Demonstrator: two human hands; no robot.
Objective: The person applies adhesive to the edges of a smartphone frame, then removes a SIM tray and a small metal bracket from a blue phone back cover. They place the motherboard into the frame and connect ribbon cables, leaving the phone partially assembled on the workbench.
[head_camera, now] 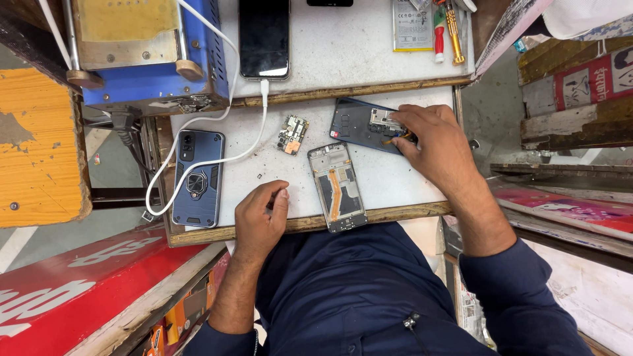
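Blue phone back cover lengthwise leftward-rightward

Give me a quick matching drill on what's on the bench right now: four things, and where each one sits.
1. circuit board
2. open phone frame
3. blue cased phone
4. blue back cover

A. under the right hand
B. at the bench's left edge
C. beside the left hand, near the front edge
D. mid-bench, below the charging phone

Pairs: 1-D, 2-C, 3-B, 4-A
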